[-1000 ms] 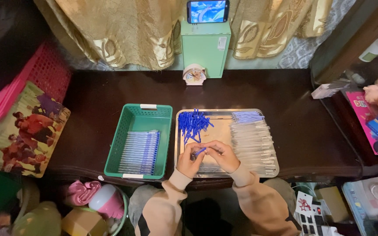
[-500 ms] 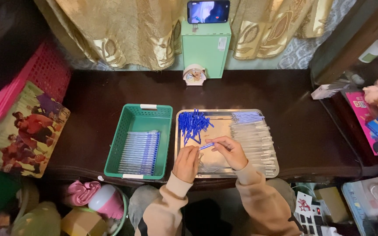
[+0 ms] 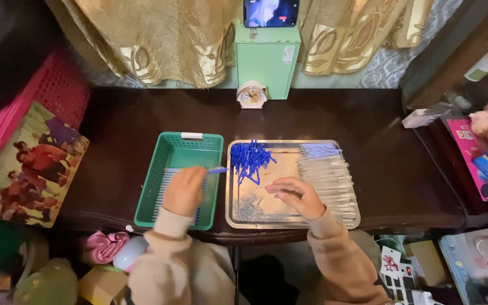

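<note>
Left hand (image 3: pixel 184 191) has swung from tray (image 3: pixel 238 217) across to green basket (image 3: pixel 148 197) — fingers closed on blue-tipped pen (image 3: pixel 217 169), held over stacked pens (image 3: pixel 168 181). Right hand (image 3: pixel 296 196) loosely curled, empty, over tray. Step: depositing. Next move likely needs pen aligned with stack.

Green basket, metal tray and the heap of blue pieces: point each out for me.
green basket (image 3: pixel 183 144): head view, bare floor near its far wall.
metal tray (image 3: pixel 285 169): head view, bare middle of its floor.
heap of blue pieces (image 3: pixel 249 159): head view, centre of the heap.
</note>
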